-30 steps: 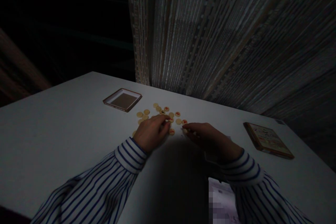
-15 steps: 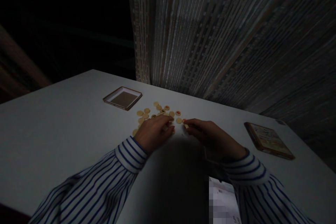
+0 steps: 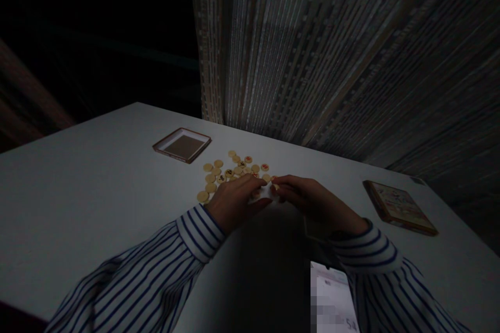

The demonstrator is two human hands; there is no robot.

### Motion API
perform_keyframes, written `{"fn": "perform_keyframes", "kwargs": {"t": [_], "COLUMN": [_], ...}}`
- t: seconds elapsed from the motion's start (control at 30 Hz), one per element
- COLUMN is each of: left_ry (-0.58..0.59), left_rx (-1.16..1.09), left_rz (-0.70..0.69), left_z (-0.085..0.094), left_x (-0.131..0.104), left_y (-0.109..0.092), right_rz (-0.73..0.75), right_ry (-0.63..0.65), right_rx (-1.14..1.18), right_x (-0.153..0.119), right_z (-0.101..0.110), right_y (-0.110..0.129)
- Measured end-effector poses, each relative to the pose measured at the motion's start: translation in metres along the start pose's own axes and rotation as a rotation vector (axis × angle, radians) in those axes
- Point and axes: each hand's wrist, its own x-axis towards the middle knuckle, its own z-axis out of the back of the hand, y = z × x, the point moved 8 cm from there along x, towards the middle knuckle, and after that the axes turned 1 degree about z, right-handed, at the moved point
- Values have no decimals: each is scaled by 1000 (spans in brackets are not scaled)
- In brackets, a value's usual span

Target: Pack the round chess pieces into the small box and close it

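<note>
Round pale wooden xiangqi pieces (image 3: 218, 164) lie in a loose cluster on the white table, some blank side up, others showing red or black characters. My left hand (image 3: 238, 197) rests at the near edge of the cluster, its thumb apart from its stretched fingers; a piece or two shows partly in that gap. Facing it from the right, my right hand (image 3: 308, 195) has its fingertips closed round a pale piece (image 3: 275, 186), which they mostly cover. The two hands' fingertips are close together. Some pieces are hidden beneath my left hand.
An open shallow box tray (image 3: 183, 146) sits at the far left of the cluster. On the right lies a box with a picture lid (image 3: 402, 207). A lit phone (image 3: 334, 296) is by my right forearm. A striped curtain (image 3: 273, 52) hangs behind the table (image 3: 97, 177).
My left hand has shifted right, closer to my right hand, and its thumb has spread from the fingers. More pieces show behind it. My right hand has barely moved.
</note>
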Motion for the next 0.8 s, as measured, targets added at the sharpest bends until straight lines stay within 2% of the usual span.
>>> {"fn": "perform_keyframes", "kwargs": {"t": [0.13,0.3,0.5,0.8], "left_ry": [11,-34,-116,-84], "left_rx": [1,43,80,35], "left_rz": [21,7,-89,-88], "left_z": [0,2,8,6], "left_x": [1,1,0,1], "left_y": [-3,-3,-10,-10], "right_rz": [5,5,19,-40], "right_ry": [14,32,56,52], "right_rx": [49,91,159,220], "right_x": [0,1,0,-1], "right_z": [-1,-4,-6,-5], "right_y": [3,1,1,-3]}}
